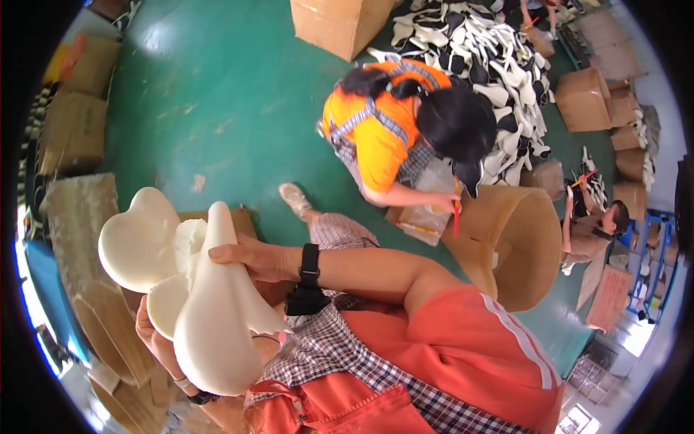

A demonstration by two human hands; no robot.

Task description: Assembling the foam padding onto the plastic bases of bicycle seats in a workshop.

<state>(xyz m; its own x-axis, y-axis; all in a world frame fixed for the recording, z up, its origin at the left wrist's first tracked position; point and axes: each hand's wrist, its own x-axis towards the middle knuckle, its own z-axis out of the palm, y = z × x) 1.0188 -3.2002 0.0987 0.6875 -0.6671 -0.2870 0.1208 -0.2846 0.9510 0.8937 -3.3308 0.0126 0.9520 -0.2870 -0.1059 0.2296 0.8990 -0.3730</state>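
Observation:
Two cream-white foam bicycle saddle pads are up in front of me at the left. My right hand (256, 259), a black band on its wrist, grips the narrow nose of the nearer saddle pad (220, 325), thumb on top. A thin ragged foam flap juts from that pad's right side. Behind it is the other saddle pad (141, 239), rounded end up, with rough foam edges near its middle. My left hand (150, 334) is curled around the pads' lower left side; most of its fingers are hidden behind the foam.
A co-worker in orange (376, 130) bends beside an open cardboard box (528, 246), holding a red-and-yellow tool. Behind lies a large heap of black and white saddle pads (499, 79). Cardboard boxes (72, 130) line the left. Another person (589, 231) sits at the far right. The floor (217, 94) is green.

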